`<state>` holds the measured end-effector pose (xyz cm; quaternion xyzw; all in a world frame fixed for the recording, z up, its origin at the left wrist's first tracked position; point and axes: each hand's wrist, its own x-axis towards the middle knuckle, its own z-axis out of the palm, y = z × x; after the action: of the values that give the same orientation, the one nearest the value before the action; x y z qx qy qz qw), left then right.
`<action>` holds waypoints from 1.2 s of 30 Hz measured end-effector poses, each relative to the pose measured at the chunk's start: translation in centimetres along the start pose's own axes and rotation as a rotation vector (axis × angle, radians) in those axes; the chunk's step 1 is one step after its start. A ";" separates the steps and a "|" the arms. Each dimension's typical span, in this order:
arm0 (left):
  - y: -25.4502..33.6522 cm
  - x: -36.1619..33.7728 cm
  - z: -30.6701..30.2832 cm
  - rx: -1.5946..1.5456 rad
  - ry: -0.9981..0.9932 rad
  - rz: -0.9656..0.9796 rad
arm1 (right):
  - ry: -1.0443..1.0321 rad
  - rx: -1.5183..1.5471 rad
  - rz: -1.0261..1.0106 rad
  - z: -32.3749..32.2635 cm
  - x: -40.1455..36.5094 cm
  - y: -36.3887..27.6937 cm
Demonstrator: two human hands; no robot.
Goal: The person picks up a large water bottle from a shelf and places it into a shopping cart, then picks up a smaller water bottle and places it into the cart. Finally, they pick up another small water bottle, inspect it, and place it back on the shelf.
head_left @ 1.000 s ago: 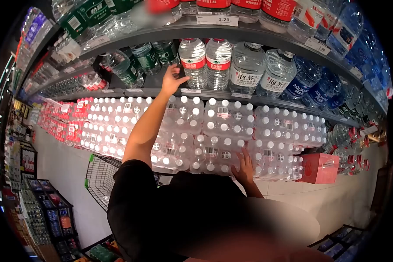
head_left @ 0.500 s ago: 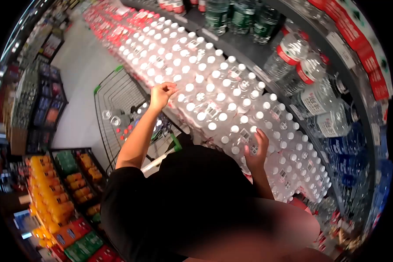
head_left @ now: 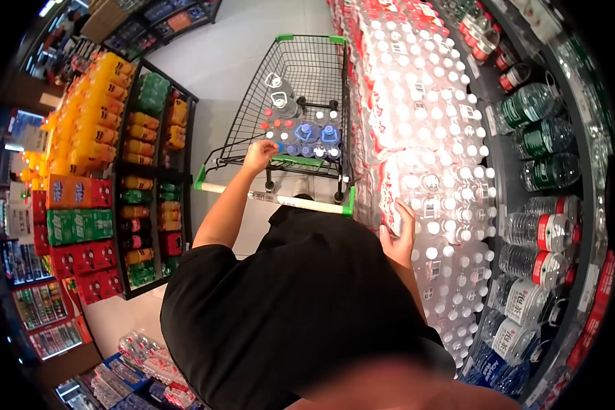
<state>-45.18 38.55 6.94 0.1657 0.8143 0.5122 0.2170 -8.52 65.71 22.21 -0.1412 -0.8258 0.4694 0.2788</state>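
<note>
My left hand (head_left: 258, 156) is raised at the near end of a shopping cart (head_left: 312, 198), above its cream-coloured push handle. Its fingers are curled in towards the thumb, and a small blue spot in the cart shows right at the fingertips. My right hand (head_left: 400, 234) holds nothing; thumb and fingers stand apart beside a long stack of shrink-wrapped water bottles (head_left: 427, 205) with white caps. In the cart are large clear jugs (head_left: 285, 106) with white handles, two big blue-handled bottles (head_left: 307, 132) and several smaller red-capped and white-capped bottles.
Shelves on the right hold large water bottles (head_left: 547, 171) with green labels and others (head_left: 540, 232) with red labels. A black rack (head_left: 158, 171) of soft drinks stands at left, next to orange bottles (head_left: 102, 96) piled over boxed cans (head_left: 80, 225). Grey floor (head_left: 242, 51) runs ahead.
My view has swung left, so the cart now lies straight ahead and the bottle stack is on my right. My left hand now appears over the cart's near end instead of against the stack.
</note>
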 end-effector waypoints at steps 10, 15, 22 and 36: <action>-5.1 4.0 -7.2 0.413 0.075 -0.274 | -0.182 -0.108 0.004 6.7 7.0 -0.5; -5.9 6.3 -8.0 0.261 0.094 -0.179 | -0.445 -0.137 -0.022 9.9 9.5 -0.5; -7.6 9.4 -8.4 0.209 0.045 -0.060 | -0.540 -0.142 0.127 12.4 11.5 0.0; -6.3 16.1 -10.7 -0.149 -0.200 -0.291 | -0.624 -0.338 0.096 22.7 16.2 6.8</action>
<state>-64.77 35.69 2.36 0.0799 0.7638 0.5153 0.3804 -35.21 61.42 12.49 -0.0738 -0.9297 0.3591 -0.0362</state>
